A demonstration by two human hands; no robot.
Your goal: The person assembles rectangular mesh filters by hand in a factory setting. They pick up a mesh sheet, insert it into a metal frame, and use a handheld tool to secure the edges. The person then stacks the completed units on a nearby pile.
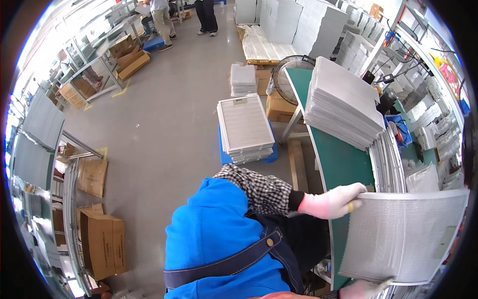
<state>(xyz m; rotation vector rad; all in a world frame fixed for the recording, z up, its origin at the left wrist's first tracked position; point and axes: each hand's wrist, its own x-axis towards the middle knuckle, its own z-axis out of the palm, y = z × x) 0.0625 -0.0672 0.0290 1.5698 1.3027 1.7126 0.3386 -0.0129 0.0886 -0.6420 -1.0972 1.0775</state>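
Observation:
A silver mesh filter panel with a pale, narrow frame is held over the green-topped workbench at my right. My left hand, in a white and pink glove, grips the panel's corner by its far edge. At the near edge is my right hand, also gloved, with fingers closed on the frame; the picture's rim cuts off part of it. Just beyond the panel, several long frame strips lie side by side on the bench. Farther along stands a tall stack of silvery sheets.
Finished-looking mesh panels are piled on a blue base beside the bench. Past them are a floor fan and wrapped pallet stacks. Cardboard boxes stand at left. Two people are far off.

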